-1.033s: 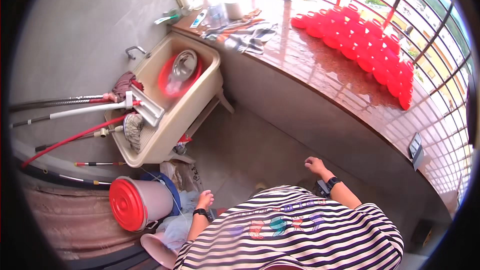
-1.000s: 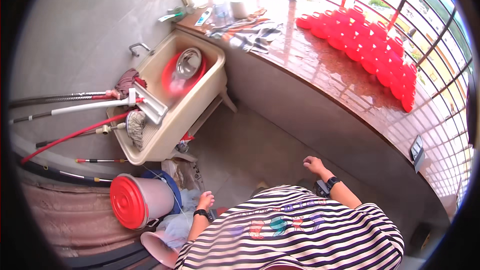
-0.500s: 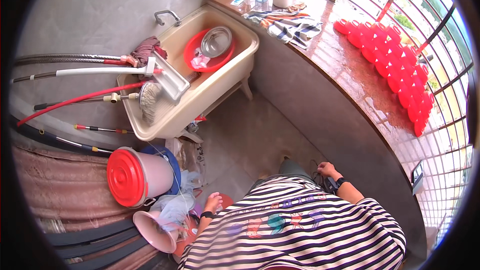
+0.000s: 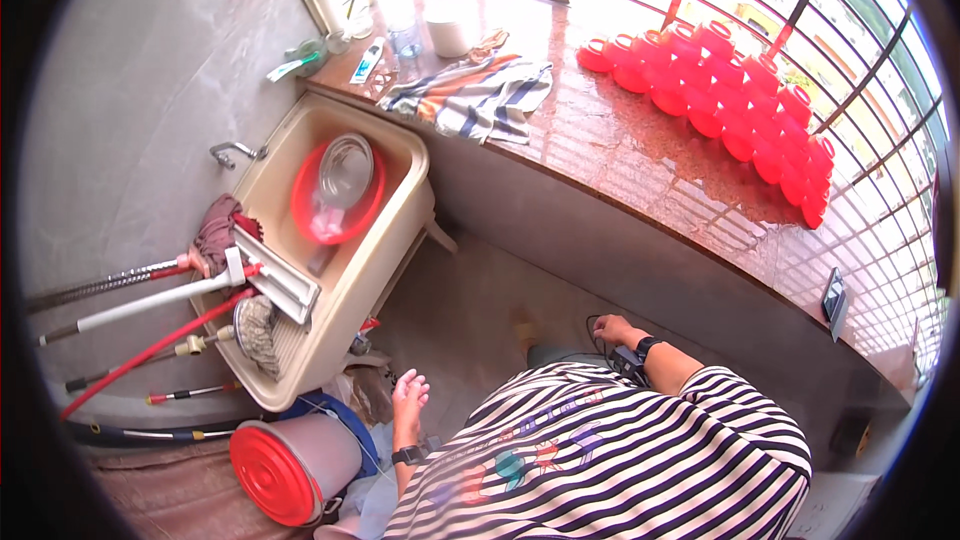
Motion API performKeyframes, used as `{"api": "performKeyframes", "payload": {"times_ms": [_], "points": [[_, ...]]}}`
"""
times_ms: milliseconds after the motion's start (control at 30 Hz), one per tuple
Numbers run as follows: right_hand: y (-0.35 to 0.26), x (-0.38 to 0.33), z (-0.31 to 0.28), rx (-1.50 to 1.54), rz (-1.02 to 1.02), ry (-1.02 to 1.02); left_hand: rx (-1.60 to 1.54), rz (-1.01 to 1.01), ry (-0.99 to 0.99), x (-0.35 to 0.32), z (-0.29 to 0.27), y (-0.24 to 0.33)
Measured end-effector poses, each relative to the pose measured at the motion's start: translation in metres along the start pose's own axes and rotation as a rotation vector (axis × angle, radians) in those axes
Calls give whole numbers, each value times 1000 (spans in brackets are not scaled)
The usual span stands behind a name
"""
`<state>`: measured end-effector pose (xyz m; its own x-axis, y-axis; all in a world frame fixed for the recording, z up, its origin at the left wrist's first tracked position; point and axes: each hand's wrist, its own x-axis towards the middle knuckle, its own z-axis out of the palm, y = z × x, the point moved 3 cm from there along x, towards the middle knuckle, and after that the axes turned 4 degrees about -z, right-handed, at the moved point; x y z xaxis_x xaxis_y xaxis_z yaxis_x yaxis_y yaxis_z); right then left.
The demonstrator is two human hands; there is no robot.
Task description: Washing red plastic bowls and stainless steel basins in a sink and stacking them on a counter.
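Note:
My left hand (image 4: 408, 402) hangs in the air beside my body, near the sink's lower end, with its loosely bent fingers apart and nothing in them. On the other side, my right hand (image 4: 613, 329) is low by my hip with its fingers curled. A thin black cable (image 4: 590, 326) loops right beside those fingers; whether they grip it cannot be seen. Below that hand a dark device (image 4: 628, 365) sits at my waist. Across the ledge, upside-down red bowls (image 4: 715, 100) are stacked in sloping rows.
A beige sink (image 4: 345, 340) holds a red basin (image 4: 305, 210) with a metal bowl (image 4: 346, 170), plus mops. A striped cloth (image 4: 485, 100) and white pot (image 4: 447, 37) lie on the ledge (image 4: 600, 150). A red-lidded bucket (image 4: 275, 475) stands lower left. A phone (image 4: 833, 295) stands at right.
The view has turned to the right, so sink and bowls sit further left. My left hand has risen forward with its fingers looser; my right hand stays low by the cable.

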<state>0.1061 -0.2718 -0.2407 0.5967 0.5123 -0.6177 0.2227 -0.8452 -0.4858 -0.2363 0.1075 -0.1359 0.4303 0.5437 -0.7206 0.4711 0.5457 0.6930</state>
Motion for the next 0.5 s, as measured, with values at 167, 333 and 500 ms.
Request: {"api": "performKeyframes", "payload": {"times_ms": [167,333,500], "points": [[-19,50,-33,-40,-48,-55,-47,223,-54,28,37,114],[-69,110,-70,-70,-160,-102,-97,355,-63,45,55,218],[-161,141,-103,-45,-317,-53,-223,453,-27,84,37,302]]}}
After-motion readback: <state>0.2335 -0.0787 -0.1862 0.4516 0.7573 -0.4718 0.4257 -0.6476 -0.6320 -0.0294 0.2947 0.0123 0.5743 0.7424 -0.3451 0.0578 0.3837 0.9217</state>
